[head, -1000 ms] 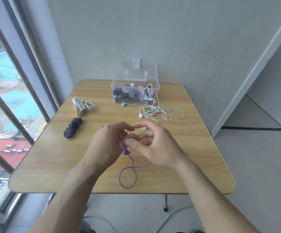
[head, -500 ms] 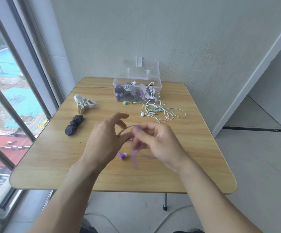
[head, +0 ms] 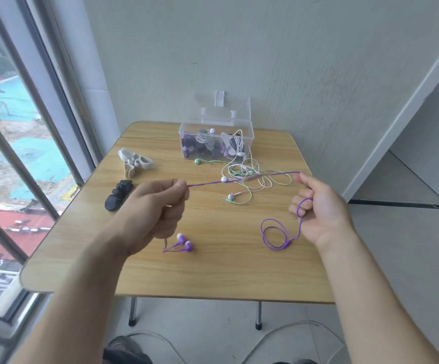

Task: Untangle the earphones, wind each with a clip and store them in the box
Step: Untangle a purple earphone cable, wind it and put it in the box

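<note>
- The wooden surface [head: 213, 271] carries everything: a clear box [head: 217, 139] at the far edge, lid up, with wound earphones already inside
- Just in front of the box lies a white and green tangle [head: 244, 177] (not yet sorted, by the look of it)
- Pale clips [head: 134, 164] and a dark clip [head: 118, 197] sit at the left, well apart from the tangle
- The purple earphone [head: 239, 179] is the one in hand, its cord pulled straight above the surface between both hands
- The left hand [head: 157, 208] pinches one end with fingers curled shut on the cord; the buds [head: 184, 243] dangle below it
- The right hand [head: 318, 208] grips the other end, fingers closed on the cord, the plug-end loop [head: 274, 236] hanging down
- Judged step: untangling of this cord looks finished; next calls for a clip and winding
</note>
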Available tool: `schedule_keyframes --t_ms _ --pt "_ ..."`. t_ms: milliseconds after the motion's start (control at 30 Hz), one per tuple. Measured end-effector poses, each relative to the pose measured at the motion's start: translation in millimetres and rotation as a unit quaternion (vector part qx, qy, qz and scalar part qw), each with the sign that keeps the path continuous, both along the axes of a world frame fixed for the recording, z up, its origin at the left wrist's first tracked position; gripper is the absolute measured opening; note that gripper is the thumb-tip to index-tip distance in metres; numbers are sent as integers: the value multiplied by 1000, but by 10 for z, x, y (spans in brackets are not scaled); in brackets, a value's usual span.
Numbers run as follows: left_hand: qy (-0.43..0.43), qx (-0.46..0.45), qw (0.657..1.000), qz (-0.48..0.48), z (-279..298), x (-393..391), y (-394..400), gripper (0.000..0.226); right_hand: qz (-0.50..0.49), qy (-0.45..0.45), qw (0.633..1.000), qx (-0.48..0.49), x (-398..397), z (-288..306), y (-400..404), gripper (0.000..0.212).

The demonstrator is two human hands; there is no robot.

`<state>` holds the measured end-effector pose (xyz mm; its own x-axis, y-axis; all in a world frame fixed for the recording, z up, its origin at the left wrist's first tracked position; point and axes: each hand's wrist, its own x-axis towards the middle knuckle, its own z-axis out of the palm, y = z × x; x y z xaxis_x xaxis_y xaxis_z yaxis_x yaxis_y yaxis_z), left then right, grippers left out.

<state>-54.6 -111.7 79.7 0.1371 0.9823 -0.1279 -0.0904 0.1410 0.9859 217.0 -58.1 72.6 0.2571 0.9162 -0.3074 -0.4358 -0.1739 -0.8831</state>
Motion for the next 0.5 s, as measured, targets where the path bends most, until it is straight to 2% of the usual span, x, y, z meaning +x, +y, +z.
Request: schedule_keyframes --t_ms 33,67,167,233,300,333,367,400,467,500 --pt "-49 -11 998 -23 8 12 -4 21 -7 7 1000 -3 -5 -3 -4 10" --pt "-52 -4 999 -12 -15 30 7 15 -6 12 1000 -6 -6 -4 -3 9" --pt "38 70 987 141 -117 95 82 13 52 -52 997 -7 19 7 -11 5" --pt "50 117 962 243 -114 68 147 21 119 -144 982 1 51 17 -13 5" --pt "97 160 915 358 -87 -21 203 25 190 -228 955 10 106 31 -32 4" --pt "128 179 892 395 -65 -67 220 20 231 -267 936 11 136 41 -54 4" --pt "152 189 880 410 -52 -94 237 13 275 -302 913 11 166 53 -74 5" --pt "174 177 883 398 -40 -98 238 13 314 -323 892 9 173 52 -93 7" --pt "269 92 910 302 -79 -91 264 45 349 -320 881 3 161 33 -116 11" --pt "328 42 912 244 -97 -56 261 60 348 -309 885 1 136 27 -120 12"
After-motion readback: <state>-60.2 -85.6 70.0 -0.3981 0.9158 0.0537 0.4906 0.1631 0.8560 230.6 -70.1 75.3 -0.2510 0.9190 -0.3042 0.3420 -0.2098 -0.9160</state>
